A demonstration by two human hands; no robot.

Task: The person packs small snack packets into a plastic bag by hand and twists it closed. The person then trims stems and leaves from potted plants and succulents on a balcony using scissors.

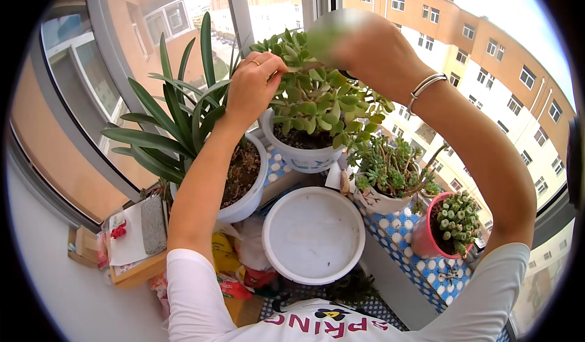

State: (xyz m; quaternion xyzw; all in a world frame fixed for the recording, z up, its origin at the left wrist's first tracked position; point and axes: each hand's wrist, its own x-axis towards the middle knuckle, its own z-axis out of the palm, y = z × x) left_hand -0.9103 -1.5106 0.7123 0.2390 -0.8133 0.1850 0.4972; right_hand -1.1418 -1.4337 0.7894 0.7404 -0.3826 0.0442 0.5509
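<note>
In the head view, I see the left hand (253, 85) at the near left edge of the jade plant (314, 104), with fingers curled among its upper leaves. Whether this grip is closed on a leaf, I cannot tell. The right hand (373, 45) reaches over the top of the plant; it is blurred, so I cannot tell its grip either.

The plant stands in the blue-patterned white pot (304, 158) at the window corner, between the strap-leaved plant (159, 136) and the rosette succulent (393, 170). To work well here, I would use light fingertip pressure, because fleshy leaves probably bruise or snap easily. I would support a stem near its base, move slowly, and guide the right forearm (472, 119) above the rosette succulent, without brushing it.
</note>
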